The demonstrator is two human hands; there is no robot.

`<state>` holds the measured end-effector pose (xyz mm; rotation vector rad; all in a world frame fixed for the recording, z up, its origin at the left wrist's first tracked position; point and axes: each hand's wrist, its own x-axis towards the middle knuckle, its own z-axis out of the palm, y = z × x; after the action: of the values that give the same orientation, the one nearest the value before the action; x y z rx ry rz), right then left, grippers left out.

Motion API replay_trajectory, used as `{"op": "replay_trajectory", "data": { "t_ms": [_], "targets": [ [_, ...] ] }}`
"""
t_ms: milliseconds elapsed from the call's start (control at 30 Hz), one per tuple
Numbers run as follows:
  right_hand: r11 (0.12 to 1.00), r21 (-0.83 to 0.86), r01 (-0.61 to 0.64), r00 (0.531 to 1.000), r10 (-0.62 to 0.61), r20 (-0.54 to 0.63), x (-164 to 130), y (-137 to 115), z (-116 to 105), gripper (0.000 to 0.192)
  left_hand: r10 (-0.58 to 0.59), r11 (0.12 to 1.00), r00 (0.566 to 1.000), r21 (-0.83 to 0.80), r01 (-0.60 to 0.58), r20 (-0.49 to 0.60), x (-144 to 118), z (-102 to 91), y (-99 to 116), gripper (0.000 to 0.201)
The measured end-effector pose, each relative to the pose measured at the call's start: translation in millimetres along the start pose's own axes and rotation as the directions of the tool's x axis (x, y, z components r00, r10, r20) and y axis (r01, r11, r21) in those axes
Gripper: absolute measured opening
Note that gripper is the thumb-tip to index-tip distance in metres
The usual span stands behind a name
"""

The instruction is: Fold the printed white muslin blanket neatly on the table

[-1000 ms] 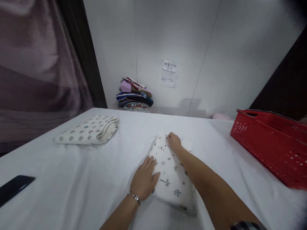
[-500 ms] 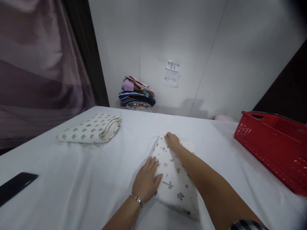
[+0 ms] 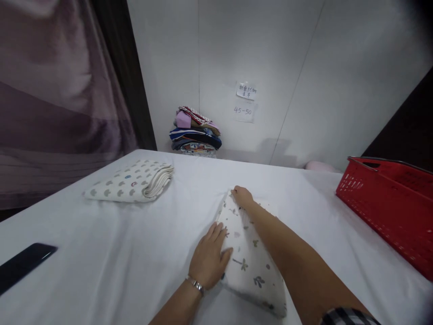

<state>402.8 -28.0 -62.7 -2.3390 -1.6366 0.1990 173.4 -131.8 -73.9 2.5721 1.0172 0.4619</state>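
Left hand (image 3: 210, 258) lies flat (fingers spread) on folded cloth (image 3: 248, 257); right hand (image 3: 241, 197) pinches its far corner.

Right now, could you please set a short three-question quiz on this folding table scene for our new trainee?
1. True or false: the left hand lies flat on the near left edge of the leaf-print folded cloth.
2. Where does the right hand touch that cloth? A) its far corner B) its near edge C) not at all
3. Fill in: the red basket stands at the table's ______ side.

Key:
1. True.
2. A.
3. Right; the spotted folded cloth and the dark phone lie on the white table to the left, and a stack of coloured fabrics stands by the wall.
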Motion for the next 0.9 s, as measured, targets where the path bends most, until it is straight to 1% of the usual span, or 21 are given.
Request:
{"op": "replay_trajectory", "data": {
  "t_ms": [100, 233, 367, 433, 500, 567, 633, 700, 800, 900],
  "targets": [
    [1.000, -0.011, 0.007, 1.000, -0.007, -0.010, 2, 0, 1, 0.027, -0.006, 1.000, 1.000, 0.001, 0.006, 0.007, 0, -0.5, 1, 0.051],
    [0.999, -0.037, -0.003, 0.999, 0.001, -0.053, -2, -3, 0, 0.030, -0.006, 1.000, 1.000, -0.001, 0.006, 0.002, 1, -0.8, 1, 0.050],
    [0.996, -0.067, 0.058, 0.990, -0.066, -0.123, -22, -11, -2, 0.035, 0.003, 1.000, 1.000, 0.021, -0.003, 0.000, 2, 0.2, 1, 0.051],
    [0.992, -0.074, 0.100, 0.985, -0.109, -0.135, -36, -17, -1, 0.041, 0.011, 0.999, 1.000, 0.030, -0.011, -0.003, 2, 0.6, 1, 0.052],
    [0.990, -0.065, 0.123, 0.985, -0.130, -0.117, -49, -23, 4, 0.048, 0.015, 0.999, 1.000, 0.032, -0.015, -0.005, 3, 0.7, 1, 0.052],
    [0.990, -0.048, 0.136, 0.988, -0.139, -0.067, -59, -31, 11, 0.055, 0.014, 0.999, 1.000, 0.030, -0.014, 0.004, 3, 0.4, 1, 0.052],
    [0.989, -0.041, 0.140, 0.990, -0.141, -0.021, -63, -38, 18, 0.058, 0.010, 1.000, 1.000, 0.028, -0.011, 0.014, 4, 0.1, 1, 0.052],
    [0.989, -0.053, 0.141, 0.990, -0.142, -0.007, -62, -43, 22, 0.059, 0.004, 1.000, 1.000, 0.025, -0.004, 0.016, 5, -0.1, 1, 0.052],
    [0.988, -0.078, 0.131, 0.991, -0.132, -0.003, -57, -48, 22, 0.061, -0.010, 1.000, 1.000, 0.020, 0.010, 0.005, 7, 0.4, 0, 0.052],
    [0.992, -0.046, 0.120, 0.992, -0.119, 0.029, -58, -52, 15, 0.059, -0.020, 0.999, 1.000, 0.026, 0.020, 0.006, 9, 1.2, -2, 0.053]
  ]
}}
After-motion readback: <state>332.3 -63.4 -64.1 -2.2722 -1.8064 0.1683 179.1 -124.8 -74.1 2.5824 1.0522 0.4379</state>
